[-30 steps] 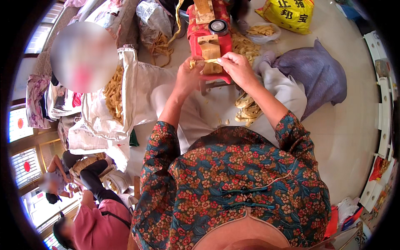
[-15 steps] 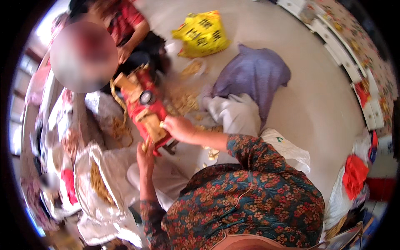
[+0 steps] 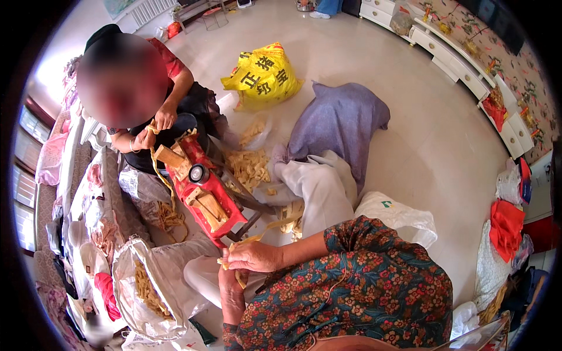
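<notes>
My right hand (image 3: 257, 256) and my left hand (image 3: 231, 285) are together just in front of my body, fingers closed. Between them is a pale yellow strip (image 3: 287, 222), whose long end trails off to the right toward my knee; a short piece hangs below my fingers. What the strip is made of I cannot tell. Beyond my hands stands a narrow bench with a red cover (image 3: 219, 237). On it lie a near wooden block (image 3: 208, 212) with a slot, a far wooden block (image 3: 171, 155) and a round black-and-silver object (image 3: 198, 174).
Across the bench a person (image 3: 153, 137) holds another yellow strip. Yellow pieces (image 3: 249, 167) lie on the floor beside the bench. A white sack (image 3: 130, 292) with strips stands at left. A purple-grey cloth (image 3: 339, 126), a yellow bag (image 3: 263, 76) and a white bag (image 3: 395, 216) lie around.
My hands have come away from the bench's near end, back toward my body, and closed together on the strip. The view has shifted a little, and the other person's hands now show clearly.
</notes>
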`<state>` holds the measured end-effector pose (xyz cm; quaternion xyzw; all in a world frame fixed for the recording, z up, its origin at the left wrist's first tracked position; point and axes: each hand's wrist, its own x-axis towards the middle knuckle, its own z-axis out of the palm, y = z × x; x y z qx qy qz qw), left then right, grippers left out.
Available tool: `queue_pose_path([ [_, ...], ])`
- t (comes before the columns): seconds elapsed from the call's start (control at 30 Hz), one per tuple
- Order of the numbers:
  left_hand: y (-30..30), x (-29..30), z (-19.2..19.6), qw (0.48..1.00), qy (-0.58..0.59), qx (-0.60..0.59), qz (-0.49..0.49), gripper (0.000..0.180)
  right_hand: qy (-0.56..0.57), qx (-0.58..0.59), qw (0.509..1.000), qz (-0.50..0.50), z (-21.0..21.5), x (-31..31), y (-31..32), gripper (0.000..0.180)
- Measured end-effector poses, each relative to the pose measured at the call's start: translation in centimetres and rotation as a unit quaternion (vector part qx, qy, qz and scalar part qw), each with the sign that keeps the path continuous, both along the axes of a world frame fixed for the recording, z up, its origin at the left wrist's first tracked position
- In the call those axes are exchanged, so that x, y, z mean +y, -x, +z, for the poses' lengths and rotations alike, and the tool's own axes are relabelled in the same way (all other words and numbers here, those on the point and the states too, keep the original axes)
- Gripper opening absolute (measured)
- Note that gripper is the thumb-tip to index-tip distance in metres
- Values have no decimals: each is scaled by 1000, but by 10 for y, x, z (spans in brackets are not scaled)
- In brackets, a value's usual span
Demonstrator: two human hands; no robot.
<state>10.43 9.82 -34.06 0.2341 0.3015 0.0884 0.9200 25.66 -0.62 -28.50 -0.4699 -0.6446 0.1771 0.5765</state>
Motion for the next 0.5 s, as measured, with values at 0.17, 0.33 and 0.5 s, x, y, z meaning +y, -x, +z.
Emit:
queue_pose_path([
  [0.17,-2,-1,-11,998,27,50,22,28,129,79,988,-25,9,13,-3,20],
  [0.33,-19,-16,45,913,-395,97,-7,11,83,15,992,-98,0,29,-10,23],
  [0.5,-24,-26,85,514,-824,186,150,33,277,390,874,85,-3,35,-4,19],
])
